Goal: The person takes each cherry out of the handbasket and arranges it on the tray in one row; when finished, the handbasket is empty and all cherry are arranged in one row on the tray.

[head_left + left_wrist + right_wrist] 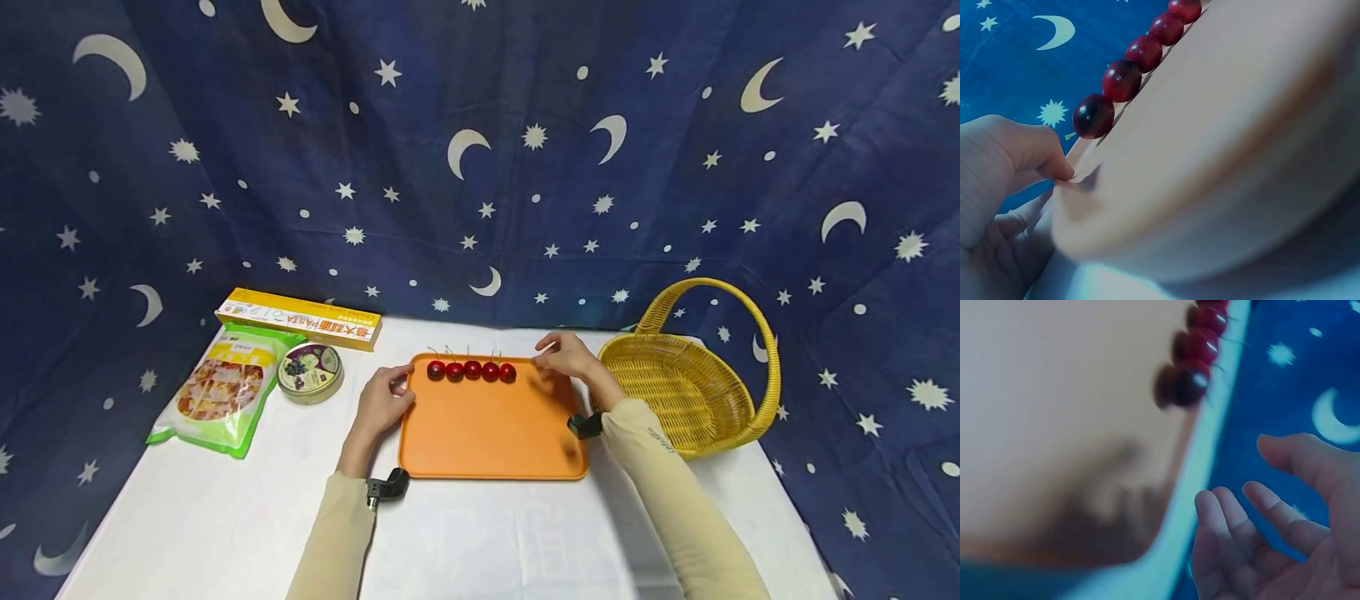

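Observation:
An orange tray [492,433] lies on the white table, with several dark red cherries [472,369] in a row along its far edge, stems pointing away. At the tray's far left corner my left hand [381,402] pinches the rim; the left wrist view shows the thumb [1054,156] on top of the edge and fingers beneath. My right hand [567,357] hovers by the far right corner, its fingers loosely bent. In the right wrist view those fingers [1260,531] are spread apart beside the tray edge and hold nothing.
A yellow wicker basket [678,392] with a tall handle stands at the right, close to my right forearm. To the left are a round tin [311,373], a green-edged food bag [225,387] and a long pasta box [300,319]. A dark blue star-patterned cloth [480,167] hangs behind.

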The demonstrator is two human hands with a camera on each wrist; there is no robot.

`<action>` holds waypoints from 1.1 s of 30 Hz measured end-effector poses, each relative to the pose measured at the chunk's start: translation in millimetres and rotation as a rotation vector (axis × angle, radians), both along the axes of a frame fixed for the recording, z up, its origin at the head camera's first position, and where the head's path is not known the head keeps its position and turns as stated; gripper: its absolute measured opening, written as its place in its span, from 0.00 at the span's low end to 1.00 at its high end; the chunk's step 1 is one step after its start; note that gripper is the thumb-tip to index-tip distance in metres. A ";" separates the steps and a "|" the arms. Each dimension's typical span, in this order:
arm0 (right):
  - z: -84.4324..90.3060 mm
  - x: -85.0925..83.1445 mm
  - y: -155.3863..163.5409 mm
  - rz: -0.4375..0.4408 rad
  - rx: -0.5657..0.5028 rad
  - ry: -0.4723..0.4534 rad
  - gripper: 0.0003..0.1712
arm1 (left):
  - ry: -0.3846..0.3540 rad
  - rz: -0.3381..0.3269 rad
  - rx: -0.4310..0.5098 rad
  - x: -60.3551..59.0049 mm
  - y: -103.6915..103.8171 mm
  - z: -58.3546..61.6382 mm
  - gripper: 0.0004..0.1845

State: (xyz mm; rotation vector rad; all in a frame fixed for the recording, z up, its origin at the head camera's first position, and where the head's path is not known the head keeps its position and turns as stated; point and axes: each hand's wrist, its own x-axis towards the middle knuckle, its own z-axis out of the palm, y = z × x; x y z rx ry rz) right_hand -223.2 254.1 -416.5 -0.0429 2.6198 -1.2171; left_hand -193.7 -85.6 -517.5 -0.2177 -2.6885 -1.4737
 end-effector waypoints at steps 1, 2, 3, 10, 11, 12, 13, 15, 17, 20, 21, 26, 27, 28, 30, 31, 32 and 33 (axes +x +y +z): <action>5.9 0.9 5.6 0.002 0.022 0.013 0.20 | -0.001 0.000 -0.002 0.1 -0.2 0.0 0.28; 11.8 1.9 12.3 0.005 0.038 0.018 0.19 | -0.003 0.000 -0.004 0.1 -0.4 -0.1 0.28; 17.7 3.2 19.7 0.007 0.056 0.026 0.19 | -0.005 0.001 -0.004 0.0 -0.5 0.0 0.28; 42.6 18.2 81.9 -0.018 0.050 0.007 0.16 | 0.024 0.000 -0.013 -1.0 -1.4 0.3 0.28; 42.9 20.5 90.5 -0.020 0.048 -0.007 0.16 | 0.027 -0.001 -0.014 -1.3 -1.4 -0.1 0.28; 42.8 22.9 98.8 -0.021 0.048 -0.029 0.16 | 0.029 -0.002 -0.014 -1.4 -1.4 -0.3 0.28; 42.1 25.6 106.6 -0.020 0.051 -0.058 0.16 | 0.032 -0.003 -0.014 -1.3 -1.3 -0.6 0.28; 39.6 30.5 119.1 -0.001 0.059 -0.136 0.16 | 0.031 -0.002 -0.010 -0.9 -1.1 -1.3 0.28; 36.6 35.6 128.3 0.024 0.087 -0.247 0.15 | 0.026 -0.001 -0.003 -0.1 -0.5 -1.8 0.28; 31.3 42.2 134.7 0.040 0.153 -0.447 0.12 | 0.029 0.003 -0.005 0.8 -0.5 -3.3 0.28; 29.4 44.2 135.3 0.042 0.179 -0.501 0.12 | 0.030 0.004 -0.005 0.9 -0.7 -3.8 0.28; 22.5 52.4 132.4 0.058 0.270 -0.649 0.10 | 0.023 0.002 -0.004 1.0 -0.8 -2.9 0.29; 20.8 53.0 132.2 0.072 0.272 -0.662 0.09 | 0.020 0.002 -0.003 1.3 -0.8 -2.5 0.29; 18.8 53.2 132.2 0.080 0.267 -0.673 0.08 | 0.017 0.002 -0.002 1.5 -0.5 -2.0 0.29; 16.1 53.1 132.7 0.096 0.246 -0.692 0.07 | 0.011 0.003 0.000 1.7 -0.4 -1.4 0.29; 14.9 52.8 133.2 0.103 0.229 -0.702 0.08 | 0.011 0.002 0.001 1.8 -0.2 -0.8 0.29; 13.7 52.2 133.9 0.105 0.216 -0.705 0.08 | 0.016 0.002 0.000 1.9 -0.2 -0.5 0.29; 13.0 51.6 134.9 0.115 0.201 -0.704 0.09 | 0.018 0.003 -0.001 1.8 -0.2 -0.3 0.28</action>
